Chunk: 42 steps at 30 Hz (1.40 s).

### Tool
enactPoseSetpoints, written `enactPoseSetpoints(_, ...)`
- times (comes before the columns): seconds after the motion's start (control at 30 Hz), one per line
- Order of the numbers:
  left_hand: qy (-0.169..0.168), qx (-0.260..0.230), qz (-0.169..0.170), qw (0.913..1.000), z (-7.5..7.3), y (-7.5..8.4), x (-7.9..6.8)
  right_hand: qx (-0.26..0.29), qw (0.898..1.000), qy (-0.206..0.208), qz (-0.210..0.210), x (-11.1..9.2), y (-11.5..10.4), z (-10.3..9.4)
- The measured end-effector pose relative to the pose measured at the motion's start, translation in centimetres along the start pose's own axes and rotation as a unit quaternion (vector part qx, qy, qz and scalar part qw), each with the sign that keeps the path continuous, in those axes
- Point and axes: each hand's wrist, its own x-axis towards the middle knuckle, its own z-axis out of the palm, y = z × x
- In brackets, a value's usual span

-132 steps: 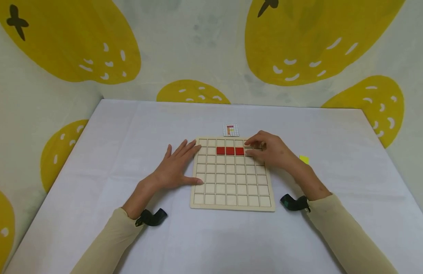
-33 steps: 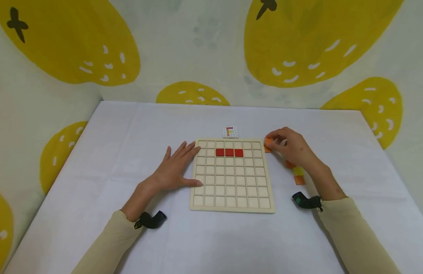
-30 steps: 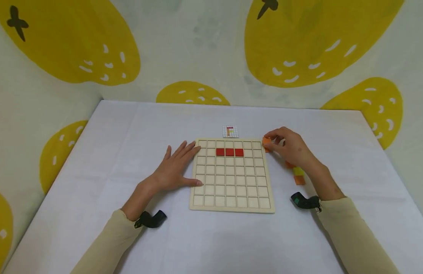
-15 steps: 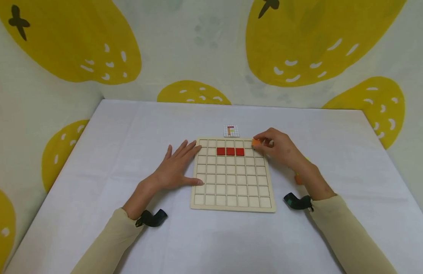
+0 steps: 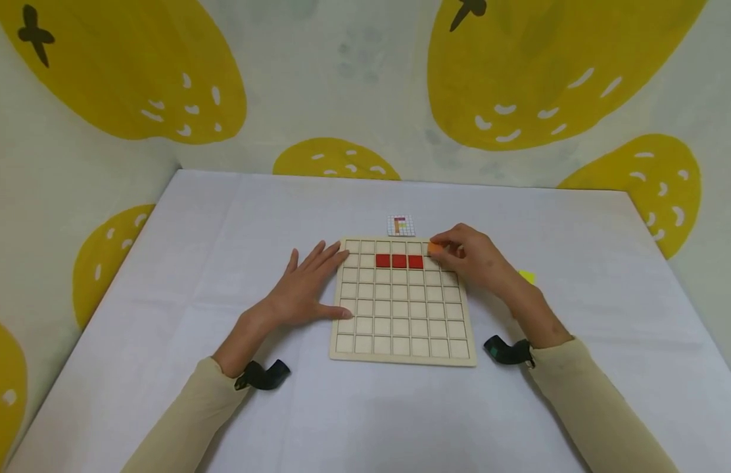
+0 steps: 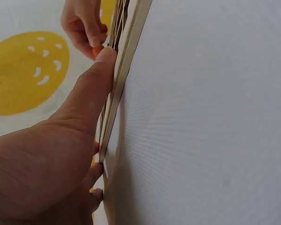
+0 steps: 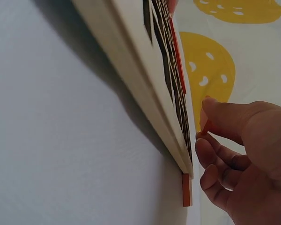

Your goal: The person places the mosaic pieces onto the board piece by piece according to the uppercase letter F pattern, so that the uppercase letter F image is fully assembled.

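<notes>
My right hand (image 5: pixel 474 256) pinches a small square orange tile (image 5: pixel 435 248) between thumb and fingers, over the upper right part of a wooden grid board (image 5: pixel 401 361). In the right wrist view the pinched tile (image 7: pixel 206 123) is tilted and apart from the board. My left hand (image 5: pixel 300 292) lies with spread fingers along the board's left edge, its thumb and fingertips resting on the rim. Three red tiles (image 5: pixel 399 261) sit side by side in the second row from the far edge.
A small card (image 5: pixel 401 225) with a coloured pattern on a grid lies just beyond the board. A yellow tile (image 5: pixel 526 276) peeks out behind my right forearm. Another orange tile (image 7: pixel 186 190) rests at the board's edge in the right wrist view. A patterned wall stands behind the table.
My right hand has picked up the orange tile from the board's right side and carried it left over the grid. Its forearm now covers loose tiles there. The left hand stays put.
</notes>
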Motion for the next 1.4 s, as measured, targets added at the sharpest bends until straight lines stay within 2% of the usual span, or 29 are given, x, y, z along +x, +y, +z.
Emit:
enactPoseSetpoints(0.17, -0.002, 0.000, -0.001, 1.0000, 0.0, 0.0, 0.0, 0.004, 1.000, -0.005, -0.010, 0.2, -0.5, 0.3)
enactPoseSetpoints(0.4, -0.002, 0.001, 0.001, 1.0000, -0.2, 0.2, 0.0, 0.016, 1.000, -0.024, 0.002, 0.1, -1.5, 0.6)
enactPoseSetpoints(0.73, 0.000, 0.003, -0.001, 1.0000, -0.2, 0.2, -0.1, 0.015, 1.000, -0.004, -0.016, 0.2, -2.7, 1.2)
enactPoseSetpoints(1.2, 0.003, 0.001, 0.002, 1.0000, -0.1, 0.3, 0.0, 0.041, 0.999, -0.019, -0.021, 0.3, -4.0, 1.6)
enactPoseSetpoints(1.4, 0.006, 0.001, 0.004, 1.0000, -0.1, 0.3, -0.1, 0.047, 0.998, -0.019, -0.045, 0.4, -4.4, 2.3)
